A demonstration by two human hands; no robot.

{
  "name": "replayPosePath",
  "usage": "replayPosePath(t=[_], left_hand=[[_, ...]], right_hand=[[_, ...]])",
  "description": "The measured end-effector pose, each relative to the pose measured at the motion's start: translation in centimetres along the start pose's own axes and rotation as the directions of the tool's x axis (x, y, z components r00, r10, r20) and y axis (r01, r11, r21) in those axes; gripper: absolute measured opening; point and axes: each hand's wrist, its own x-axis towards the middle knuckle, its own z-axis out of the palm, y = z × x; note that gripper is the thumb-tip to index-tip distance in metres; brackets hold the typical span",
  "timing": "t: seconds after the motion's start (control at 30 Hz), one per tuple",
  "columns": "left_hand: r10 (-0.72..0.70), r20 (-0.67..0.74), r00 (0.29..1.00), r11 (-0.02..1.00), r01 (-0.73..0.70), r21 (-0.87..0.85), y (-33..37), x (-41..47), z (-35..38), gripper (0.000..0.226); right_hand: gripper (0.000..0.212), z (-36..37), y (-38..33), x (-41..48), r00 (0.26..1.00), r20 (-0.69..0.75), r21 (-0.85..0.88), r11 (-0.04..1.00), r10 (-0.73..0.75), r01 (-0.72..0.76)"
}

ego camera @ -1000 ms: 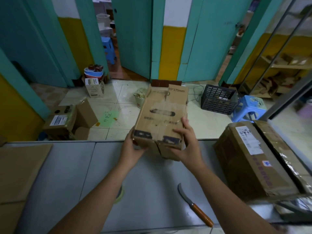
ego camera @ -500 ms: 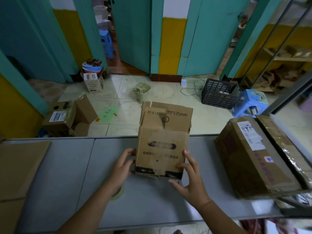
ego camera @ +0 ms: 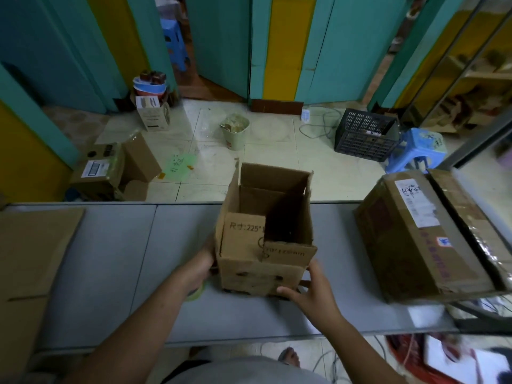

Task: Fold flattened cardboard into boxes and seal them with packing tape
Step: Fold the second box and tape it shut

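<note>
Cardboard, brown and worn: in the head view, the small box [ego camera: 266, 245] now stands upright on the grey table [ego camera: 110, 259], to the left of the large taped carton [ego camera: 415, 239] and apart from it. A second ago it was in the air, tilted, with one end turned toward the camera. Half a second ago it had just come down onto the table. Now its top is open, with the dark inside showing and the top flaps not yet closed.

The left hand [ego camera: 199, 268] presses against the box wall facing away from the carton, but its fingers are hidden, so I cannot tell whether they curl. The right hand [ego camera: 310, 292] braces the near bottom corner on the carton side, fingers spread and fairly straight, gripping nothing.

A greenish tape roll [ego camera: 198, 293] lies under the left wrist, farther from the carton than the box. Flattened cardboard [ego camera: 33, 259] lies farthest from the carton.

The box looks formed and seated. Whether its bottom is taped cannot be seen. Closing and sealing the top is probably what remains.
</note>
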Motion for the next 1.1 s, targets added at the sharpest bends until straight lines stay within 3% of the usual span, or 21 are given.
replayPosePath(t=[0.13,0.23,0.3,0.33,0.43,0.6,0.77,0.87,0.97,1.1], left_hand=[[0.012,0.061,0.998,0.999,-0.014,0.031,-0.8,-0.2,-0.2,0.038],[0.076,0.124,0.989,0.995,-0.084,0.054,-0.8,-0.6,-0.5,0.079],[0.127,0.125,0.984,0.992,-0.126,-0.013,-0.5,-1.1,-0.6,0.105],[0.158,0.111,0.981,0.987,-0.153,-0.052,-0.2,-1.3,-0.6,0.105],[0.286,0.087,0.954,0.956,-0.279,-0.085,1.2,-2.5,-1.2,0.072],[0.456,0.145,0.878,0.887,-0.461,0.003,3.1,-4.5,-1.9,0.083],[0.524,0.092,0.846,0.829,-0.532,0.172,4.6,-5.1,-1.2,0.081],[0.649,0.086,0.756,0.668,-0.62,0.412,6.7,-4.5,-1.3,0.082],[0.731,0.17,0.661,0.39,-0.609,0.69,10.3,-3.2,-1.0,0.084],[0.623,0.349,0.7,0.118,-0.525,0.843,13.3,-2.2,0.6,0.078]], right_hand=[[0.071,0.4,1.6,-0.3,0.996,0.027,-0.038,0.996,0.085,-0.083],[0.052,-0.5,1.2,-0.3,0.99,0.107,-0.134,0.988,0.097,-0.083],[0.061,-1.7,0.2,-0.3,0.988,0.134,-0.16,0.985,0.079,-0.058],[0.064,-2.4,-0.4,-0.2,0.989,0.127,-0.155,0.987,0.069,-0.049],[0.075,-4.6,-3.0,-0.1,0.995,0.1,-0.094,0.995,-0.031,0.041],[0.094,-6.6,-7.8,-1.1,0.984,0.116,-0.012,0.99,-0.135,0.137],[0.093,-5.9,-11.4,-0.7,0.984,-0.077,-0.032,0.987,-0.161,0.159],[0.089,-5.8,-12.3,0.3,0.982,-0.098,-0.106,0.983,-0.162,0.151],[0.082,-5.7,-12.4,1.0,0.984,-0.075,-0.174,0.974,-0.159,0.144],[0.079,-5.6,-11.7,1.6,0.979,-0.131,-0.226,0.967,-0.154,0.122]])
